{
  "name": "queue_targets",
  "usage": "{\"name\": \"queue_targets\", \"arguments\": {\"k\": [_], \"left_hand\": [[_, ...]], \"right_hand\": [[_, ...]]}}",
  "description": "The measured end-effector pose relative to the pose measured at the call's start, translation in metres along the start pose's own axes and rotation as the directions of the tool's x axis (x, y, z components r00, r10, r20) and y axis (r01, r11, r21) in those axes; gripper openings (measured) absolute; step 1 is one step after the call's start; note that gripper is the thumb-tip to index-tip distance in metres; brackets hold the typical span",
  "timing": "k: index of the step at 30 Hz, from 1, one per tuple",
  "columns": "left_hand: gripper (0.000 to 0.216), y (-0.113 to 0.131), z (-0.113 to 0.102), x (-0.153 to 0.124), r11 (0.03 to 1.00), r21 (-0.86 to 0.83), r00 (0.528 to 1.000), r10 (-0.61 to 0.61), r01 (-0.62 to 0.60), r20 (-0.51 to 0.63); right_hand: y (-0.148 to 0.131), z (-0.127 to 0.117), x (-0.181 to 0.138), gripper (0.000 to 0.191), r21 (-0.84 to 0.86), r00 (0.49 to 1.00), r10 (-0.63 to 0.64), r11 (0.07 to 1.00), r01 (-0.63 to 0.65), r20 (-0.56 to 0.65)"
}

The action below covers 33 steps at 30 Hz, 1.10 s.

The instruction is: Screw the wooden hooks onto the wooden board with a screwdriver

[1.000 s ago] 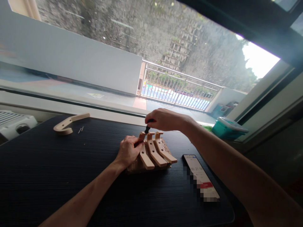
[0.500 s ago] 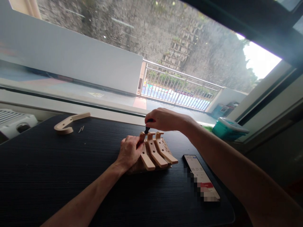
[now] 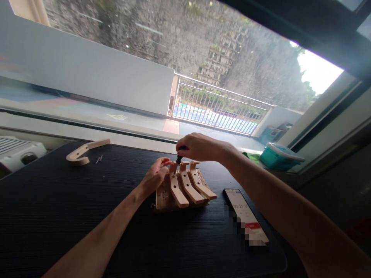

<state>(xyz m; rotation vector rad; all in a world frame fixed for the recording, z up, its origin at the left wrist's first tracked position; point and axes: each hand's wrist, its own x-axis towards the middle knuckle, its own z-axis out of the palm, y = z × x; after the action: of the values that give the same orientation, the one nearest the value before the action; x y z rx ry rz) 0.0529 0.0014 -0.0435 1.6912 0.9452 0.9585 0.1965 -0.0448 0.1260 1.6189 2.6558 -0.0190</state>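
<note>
With twelve at the window, the black tabletop (image 3: pixel 75 216) spans the lower view. Near its middle lies the board (image 3: pixel 162 195), partly under a row of three hooks. The phone (image 3: pixel 249 220) lies flat at the board's four o'clock, well apart, and the loose hook (image 3: pixel 78 154) at its ten.

On the board, the left hook (image 3: pixel 176 191), middle hook (image 3: pixel 189 188) and right hook (image 3: pixel 199 183) sit side by side, curled ends toward twelve and straight ends toward five.

The left hook is the one being worked on, its long axis running roughly from eleven to five. The left hand (image 3: pixel 155 175) is nearer, just beside the curl at ten o'clock, its fingers loosely parted with nothing visible between them; whether they touch wood, I cannot tell. The right hand (image 3: pixel 194 147) is higher, at one o'clock, its fingers clenched round the screwdriver (image 3: pixel 179 158). The tool slants from that grip toward seven, pointing at the left hook's upper hole; the tip is too small to judge its seating.

Two pins (image 3: pixel 99 159), probably screws, lie just beside the loose hook at three o'clock.
</note>
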Motion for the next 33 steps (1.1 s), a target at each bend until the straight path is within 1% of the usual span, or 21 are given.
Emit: {"name": "queue_targets", "arguments": {"k": [3,6,9,13,16,19,22,28,33], "left_hand": [[0.048,-0.004,0.005,0.005,0.995,-0.095,0.994,0.008,0.002,0.105],[0.054,-0.010,0.008,0.009,0.988,-0.152,0.984,0.027,0.000,0.175],[0.061,-0.014,0.007,0.012,0.982,-0.186,0.978,0.042,-0.003,0.205],[0.068,-0.014,0.002,0.017,0.973,-0.229,0.976,0.020,0.030,0.215],[0.061,-0.014,0.000,0.023,0.960,-0.272,0.972,0.002,0.064,0.234],[0.052,-0.014,0.000,0.030,0.947,-0.300,0.959,-0.026,0.114,0.282],[0.050,-0.016,0.002,0.036,0.938,-0.313,0.944,-0.043,0.151,0.326],[0.034,-0.016,0.004,0.035,0.947,-0.291,0.935,-0.025,0.136,0.354],[0.026,-0.016,0.006,0.033,0.961,-0.257,0.950,-0.015,0.100,0.312]], "right_hand": [[0.000,0.001,-0.001,0.024,-0.016,1.000,-0.007,1.000,0.007,-0.017],[0.001,0.002,-0.002,0.024,-0.014,1.000,-0.004,1.000,0.003,-0.016],[0.002,0.002,-0.003,0.025,-0.013,1.000,-0.002,1.000,0.001,-0.018],[0.001,0.002,-0.004,0.026,-0.031,1.000,0.007,0.999,-0.007,-0.025],[0.000,0.002,-0.005,0.026,-0.038,1.000,0.012,0.999,-0.013,-0.026],[0.000,0.004,-0.005,0.026,-0.053,0.999,0.021,0.998,-0.022,-0.029],[0.000,0.004,-0.006,0.026,-0.064,0.999,0.043,0.997,-0.045,-0.024],[0.000,0.004,-0.007,0.026,-0.082,0.998,0.051,0.995,-0.053,-0.027],[0.001,0.005,-0.004,0.026,-0.070,0.998,0.054,0.996,-0.056,-0.031]]}}
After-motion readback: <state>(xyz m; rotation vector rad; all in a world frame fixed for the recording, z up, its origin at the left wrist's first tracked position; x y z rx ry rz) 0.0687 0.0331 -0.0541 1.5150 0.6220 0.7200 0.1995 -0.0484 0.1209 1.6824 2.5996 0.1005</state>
